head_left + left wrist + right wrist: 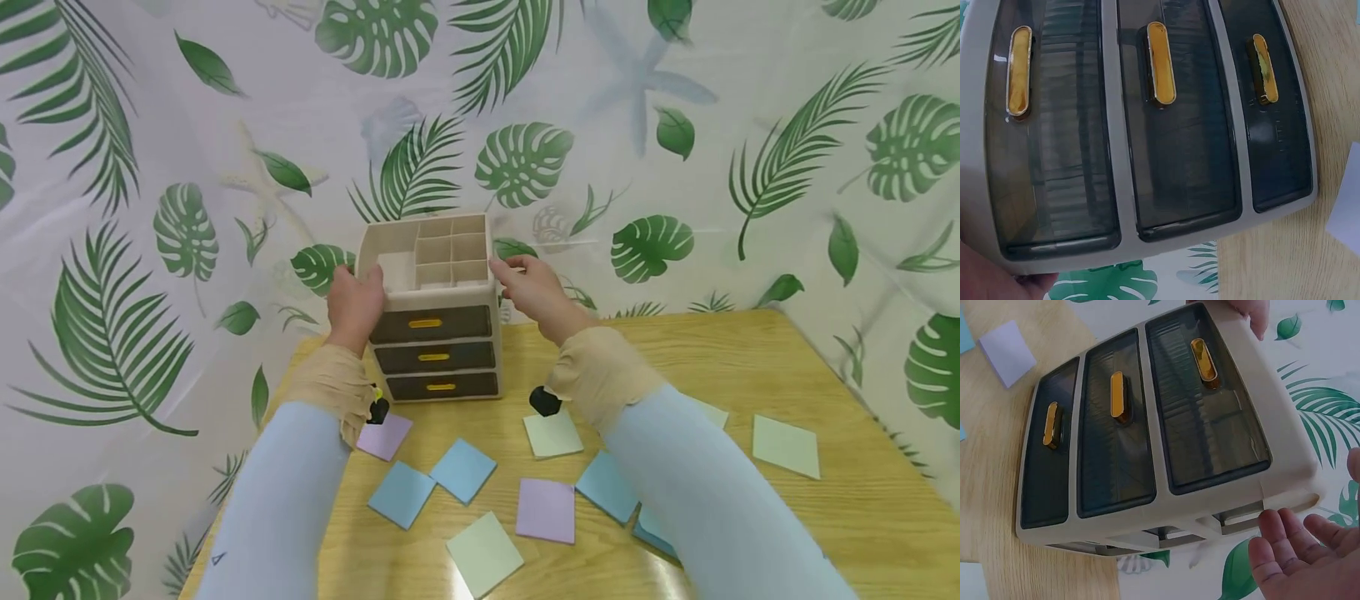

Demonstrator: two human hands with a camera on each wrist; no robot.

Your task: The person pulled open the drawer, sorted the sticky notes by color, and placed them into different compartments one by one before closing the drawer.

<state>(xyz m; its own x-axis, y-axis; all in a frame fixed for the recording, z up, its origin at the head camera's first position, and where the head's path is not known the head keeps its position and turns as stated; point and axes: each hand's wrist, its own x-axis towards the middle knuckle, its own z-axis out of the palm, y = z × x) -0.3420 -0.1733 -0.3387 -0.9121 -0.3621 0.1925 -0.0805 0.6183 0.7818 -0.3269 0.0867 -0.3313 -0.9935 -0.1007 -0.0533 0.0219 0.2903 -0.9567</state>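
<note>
A beige desktop drawer organizer (442, 293) stands at the back of the table, with a compartment tray on top. Its three dark see-through drawers (1116, 419) have gold handles (1161, 62) and are all closed. My left hand (356, 304) grips the organizer's upper left edge, thumb over the rim and the other fingers outside. In the left wrist view only part of that hand shows, at the lower left corner. My right hand (536, 292) is at the upper right side, its fingers (1285, 544) spread and loosely extended by the side wall.
Square sticky-note pads lie in front of the organizer: blue (463, 471), purple (546, 510) and pale green (485, 554), with another green pad (786, 447) farther right. The right sleeve covers some pads. A leaf-patterned curtain (675, 192) hangs right behind the wooden table (712, 350).
</note>
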